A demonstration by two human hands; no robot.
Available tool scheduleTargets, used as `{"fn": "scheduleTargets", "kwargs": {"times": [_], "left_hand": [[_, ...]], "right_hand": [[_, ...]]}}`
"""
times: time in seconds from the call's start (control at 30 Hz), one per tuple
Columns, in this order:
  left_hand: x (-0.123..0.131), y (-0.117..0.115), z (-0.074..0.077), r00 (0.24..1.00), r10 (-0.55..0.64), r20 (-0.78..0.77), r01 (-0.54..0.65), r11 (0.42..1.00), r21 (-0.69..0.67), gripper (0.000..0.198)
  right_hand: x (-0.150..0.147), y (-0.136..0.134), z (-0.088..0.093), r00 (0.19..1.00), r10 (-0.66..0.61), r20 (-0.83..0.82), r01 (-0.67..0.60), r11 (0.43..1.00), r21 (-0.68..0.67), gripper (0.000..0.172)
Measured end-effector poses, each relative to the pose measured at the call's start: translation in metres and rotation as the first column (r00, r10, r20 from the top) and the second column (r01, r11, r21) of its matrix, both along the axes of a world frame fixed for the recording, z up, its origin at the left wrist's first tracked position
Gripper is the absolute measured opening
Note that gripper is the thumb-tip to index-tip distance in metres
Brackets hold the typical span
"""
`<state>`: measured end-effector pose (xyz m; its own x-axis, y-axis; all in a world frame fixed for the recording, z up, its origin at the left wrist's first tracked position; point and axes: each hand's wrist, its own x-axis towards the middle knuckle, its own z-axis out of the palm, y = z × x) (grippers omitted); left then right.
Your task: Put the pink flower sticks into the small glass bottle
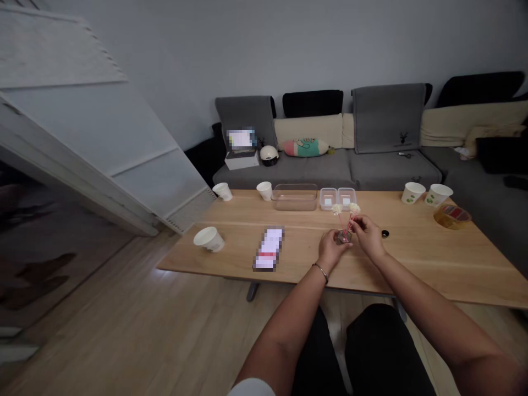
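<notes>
1. Living room setup: long light-wood desk (239, 217) in front of a grey fabric sofa (322, 173).
2. Left hand (331, 248) is mostly closed, fingers curled around a small clear glass jar (344, 237) near the desk's front edge, right of the middle.
3. Right hand (368, 235) is pinched nearly closed, thumb and fingertips on the pink stem of one of two cream-coloured artificial-looking flowers (353, 208) just above the jar.
4. Both flowers point bloom-up, long axes close to vertical, the left one tipped a bit left. Jar looks roughly upright.
5. Small black round cap (385, 234) lies just right of the right hand.
</notes>
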<state>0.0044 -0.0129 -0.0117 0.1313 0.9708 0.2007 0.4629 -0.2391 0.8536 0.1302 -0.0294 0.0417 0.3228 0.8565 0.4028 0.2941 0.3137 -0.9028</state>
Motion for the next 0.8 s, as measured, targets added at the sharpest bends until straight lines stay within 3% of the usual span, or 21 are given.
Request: {"fn": "scheduleTargets", "kwargs": {"times": [0.2, 0.33, 0.4, 0.5, 0.6, 0.8], "left_hand": [[-0.001, 0.004, -0.009, 1.0, -0.004, 0.003, 0.004, 0.999, 0.039, 0.038], [-0.001, 0.005, -0.009, 1.0, 0.008, -0.007, -0.007, 1.0, 0.029, 0.044], [-0.001, 0.007, -0.007, 1.0, 0.011, -0.021, -0.011, 1.0, 0.014, 0.044], [0.0, 0.011, -0.005, 0.999, 0.001, -0.039, -0.001, 1.0, 0.002, 0.042], [0.003, 0.016, -0.004, 0.998, -0.007, -0.057, 0.008, 1.0, 0.019, 0.038], [0.006, 0.025, -0.008, 0.998, -0.005, -0.064, 0.007, 1.0, 0.029, 0.038]], "right_hand": [[0.006, -0.003, -0.014, 0.985, -0.025, 0.171, 0.023, 1.0, 0.009, 0.04], [0.02, -0.007, -0.033, 0.981, -0.077, 0.178, 0.08, 0.997, -0.007, 0.044], [0.025, -0.005, -0.046, 0.988, -0.047, 0.15, 0.059, 0.995, -0.077, 0.047], [0.027, -0.001, -0.064, 0.994, 0.087, 0.07, -0.073, 0.98, -0.184, 0.05], [0.024, 0.004, -0.074, 0.982, 0.189, 0.019, -0.181, 0.961, -0.21, 0.048], [0.021, 0.013, -0.08, 0.98, 0.178, 0.085, -0.16, 0.97, -0.185, 0.042]]}}
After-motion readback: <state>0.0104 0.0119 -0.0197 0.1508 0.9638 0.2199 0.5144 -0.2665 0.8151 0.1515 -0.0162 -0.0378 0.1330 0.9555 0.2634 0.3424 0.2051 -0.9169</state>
